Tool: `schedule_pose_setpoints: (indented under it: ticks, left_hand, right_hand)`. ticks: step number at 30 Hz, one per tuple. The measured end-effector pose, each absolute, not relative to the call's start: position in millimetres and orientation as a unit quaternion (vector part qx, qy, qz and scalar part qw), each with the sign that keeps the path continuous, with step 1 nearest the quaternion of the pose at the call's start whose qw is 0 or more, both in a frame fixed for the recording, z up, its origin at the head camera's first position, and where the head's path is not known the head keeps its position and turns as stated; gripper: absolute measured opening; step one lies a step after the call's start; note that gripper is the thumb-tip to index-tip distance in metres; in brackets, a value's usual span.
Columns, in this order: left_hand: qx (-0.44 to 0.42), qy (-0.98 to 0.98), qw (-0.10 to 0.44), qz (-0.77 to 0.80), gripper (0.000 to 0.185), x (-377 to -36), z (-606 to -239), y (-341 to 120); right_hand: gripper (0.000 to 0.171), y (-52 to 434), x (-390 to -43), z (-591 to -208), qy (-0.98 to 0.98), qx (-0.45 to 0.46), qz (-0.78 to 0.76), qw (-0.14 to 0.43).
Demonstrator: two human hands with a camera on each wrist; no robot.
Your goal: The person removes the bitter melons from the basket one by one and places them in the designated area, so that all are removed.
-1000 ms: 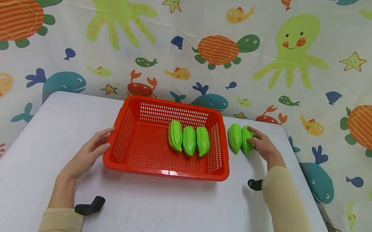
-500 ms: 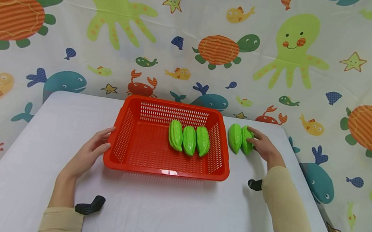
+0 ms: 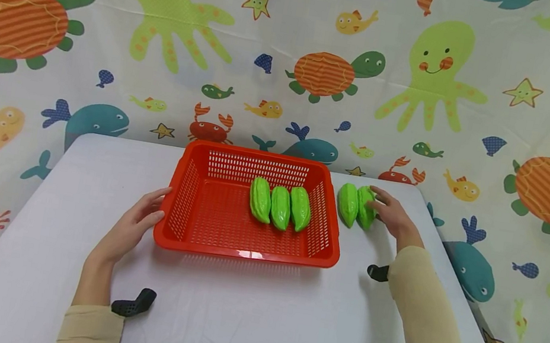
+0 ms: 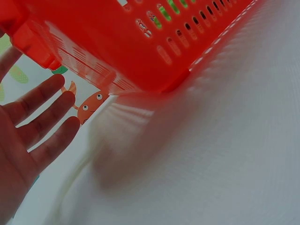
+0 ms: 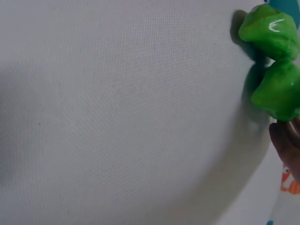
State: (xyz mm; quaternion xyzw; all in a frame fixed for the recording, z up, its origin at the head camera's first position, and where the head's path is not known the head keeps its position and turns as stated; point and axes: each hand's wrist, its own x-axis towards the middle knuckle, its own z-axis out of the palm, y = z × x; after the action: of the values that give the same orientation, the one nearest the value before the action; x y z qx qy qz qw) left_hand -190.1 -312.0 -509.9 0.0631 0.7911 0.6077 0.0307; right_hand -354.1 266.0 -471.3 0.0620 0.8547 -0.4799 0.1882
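Observation:
A red plastic basket (image 3: 245, 255) with slotted walls stands on the white table. Inside its right half lie three glossy green ridged bitter melons (image 3: 280, 208), side by side. My left hand (image 3: 128, 226) is at the basket's left end, thumb and fingers by the rim; the left wrist view shows several fingers spread straight. Right of the basket, two more bitter melons lie together on the table. My right hand (image 3: 393, 217) is at the outer bitter melon (image 3: 364, 208), its fingers loosely bent beside it; the inner bitter melon (image 3: 348, 204) lies nearer the basket.
A white cloth covers the table (image 3: 240, 322). Behind it hangs a curtain (image 3: 286, 29) printed with sea animals, close to the basket's back rim. Black wrist devices (image 3: 134, 303) are worn on both arms.
My right hand's fingers have eased slightly to the right over the outer bitter melon. The left hand, the basket and the bitter melons stay in place.

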Motion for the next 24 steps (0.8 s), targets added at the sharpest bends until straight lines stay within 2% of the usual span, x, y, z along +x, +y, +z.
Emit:
schedule_pose_setpoints:
  ticks: [9,18,24]
  left_hand:
    - [0.066,0.794,0.03,0.604,0.059,-190,-510,-313]
    - [0.064,0.792,0.03,0.606,0.06,-189,-510,-312]
    - [0.065,0.795,0.028,0.603,0.06,-190,-510,-312]
  right_hand:
    - [0.066,262,-356,-464,0.859,0.067,-0.488,0.142]
    - [0.077,255,-358,-450,0.869,0.095,-0.477,0.09]
    - [0.078,248,-358,-440,0.868,0.101,-0.481,0.067]
